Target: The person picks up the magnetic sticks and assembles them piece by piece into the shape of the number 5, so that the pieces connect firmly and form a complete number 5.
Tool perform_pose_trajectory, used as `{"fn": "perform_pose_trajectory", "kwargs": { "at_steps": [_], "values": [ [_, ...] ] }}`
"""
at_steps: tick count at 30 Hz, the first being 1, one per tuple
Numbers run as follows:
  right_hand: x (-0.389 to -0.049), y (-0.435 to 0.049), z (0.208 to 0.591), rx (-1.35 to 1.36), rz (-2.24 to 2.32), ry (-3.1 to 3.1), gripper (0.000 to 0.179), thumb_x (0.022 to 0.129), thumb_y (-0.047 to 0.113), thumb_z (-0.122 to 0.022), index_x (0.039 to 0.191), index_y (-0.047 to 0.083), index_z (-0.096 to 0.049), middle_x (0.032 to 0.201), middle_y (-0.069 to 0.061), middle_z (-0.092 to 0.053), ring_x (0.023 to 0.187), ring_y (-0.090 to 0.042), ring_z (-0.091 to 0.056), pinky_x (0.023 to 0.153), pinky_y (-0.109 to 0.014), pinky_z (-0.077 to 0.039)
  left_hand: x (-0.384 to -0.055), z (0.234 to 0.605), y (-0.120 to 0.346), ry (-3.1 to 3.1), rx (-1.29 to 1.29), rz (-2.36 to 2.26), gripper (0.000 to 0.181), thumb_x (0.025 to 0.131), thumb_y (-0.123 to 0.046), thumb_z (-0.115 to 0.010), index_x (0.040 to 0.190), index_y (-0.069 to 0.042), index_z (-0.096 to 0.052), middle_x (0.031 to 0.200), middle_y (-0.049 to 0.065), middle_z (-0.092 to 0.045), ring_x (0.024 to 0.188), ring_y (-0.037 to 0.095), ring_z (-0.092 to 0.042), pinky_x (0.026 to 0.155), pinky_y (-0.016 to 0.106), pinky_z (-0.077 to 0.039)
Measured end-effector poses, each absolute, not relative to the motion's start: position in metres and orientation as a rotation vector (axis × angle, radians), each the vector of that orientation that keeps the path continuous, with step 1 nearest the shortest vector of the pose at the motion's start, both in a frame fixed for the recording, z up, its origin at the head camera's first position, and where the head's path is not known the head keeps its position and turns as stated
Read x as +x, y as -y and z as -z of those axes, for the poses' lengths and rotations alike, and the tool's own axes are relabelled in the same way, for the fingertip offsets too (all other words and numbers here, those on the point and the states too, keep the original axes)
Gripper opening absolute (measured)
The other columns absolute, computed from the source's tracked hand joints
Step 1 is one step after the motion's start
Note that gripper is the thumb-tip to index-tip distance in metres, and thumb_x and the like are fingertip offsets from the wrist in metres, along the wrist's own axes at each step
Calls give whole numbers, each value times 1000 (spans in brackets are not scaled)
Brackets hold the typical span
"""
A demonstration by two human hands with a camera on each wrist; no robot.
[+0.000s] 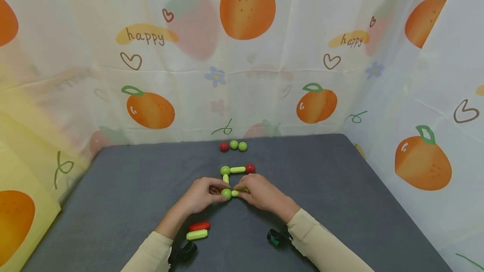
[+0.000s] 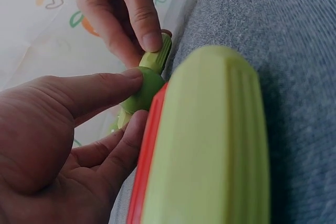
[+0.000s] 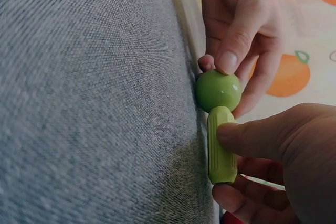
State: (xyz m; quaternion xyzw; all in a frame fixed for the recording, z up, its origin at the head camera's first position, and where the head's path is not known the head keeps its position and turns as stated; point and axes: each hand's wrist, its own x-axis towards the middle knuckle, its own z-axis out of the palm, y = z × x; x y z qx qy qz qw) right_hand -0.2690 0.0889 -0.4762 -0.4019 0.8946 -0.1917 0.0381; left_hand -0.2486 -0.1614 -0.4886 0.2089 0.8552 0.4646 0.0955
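Note:
My left hand (image 1: 204,195) pinches a glossy green ball (image 3: 219,91) between thumb and fingers. From the right, my right hand (image 1: 261,192) grips a ribbed yellow-green rod (image 3: 222,148), whose end meets that ball. In the head view, a second yellow-green rod (image 1: 225,178) runs from the held ball up to another green ball (image 1: 225,171). A third rod (image 1: 238,170) extends right from there to a red ball (image 1: 250,168). Fingers partly cover the held ball and rod in the head view.
Loose on the grey cloth-covered table (image 1: 132,196), a red rod (image 1: 199,226) and a yellow-green rod (image 1: 197,235) lie by the left forearm. Farther back sit a red ball (image 1: 224,147) and two green balls (image 1: 238,145). A fruit-print curtain (image 1: 264,95) borders the table.

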Motion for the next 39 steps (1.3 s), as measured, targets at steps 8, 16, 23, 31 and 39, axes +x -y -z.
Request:
{"fn": "perform_pose_trajectory", "kwargs": {
  "at_steps": [8,16,23,31,39],
  "values": [
    [-269,-89,477,-1215,622,-2741,22,104,15,-78,125,13,-83,111,3,-76,99,-10,-69,87,-28,-57,-248,486,162,-2540,610,-1372,25,94,-11,-87,118,-7,-82,102,1,-75,88,17,-70,76,33,-59],
    [-271,-89,476,-1237,647,-2744,20,104,16,-77,123,13,-83,111,3,-75,101,-11,-69,89,-29,-57,-249,486,163,-2561,620,-1356,23,93,-11,-88,115,-10,-83,102,0,-75,89,16,-71,78,33,-59],
    [-282,-105,465,-1088,859,-2719,22,103,16,-79,124,9,-82,111,3,-75,95,-9,-69,82,-31,-58,-250,488,163,-2569,620,-1351,22,93,-12,-88,114,-13,-83,101,-2,-75,89,15,-71,78,34,-59],
    [-328,-126,430,-936,946,-2795,21,104,20,-77,124,12,-81,111,5,-74,97,-13,-69,86,-36,-59,-250,490,163,-2573,608,-1346,22,92,-10,-88,113,-15,-84,100,-6,-74,89,13,-70,78,33,-59],
    [-378,-133,418,-816,940,-2813,24,105,17,-75,127,8,-80,116,-4,-77,106,-22,-71,93,-42,-58,-253,493,163,-2557,606,-1357,23,91,-8,-88,113,-16,-84,100,-6,-75,89,14,-70,78,32,-59]
  ]
}}
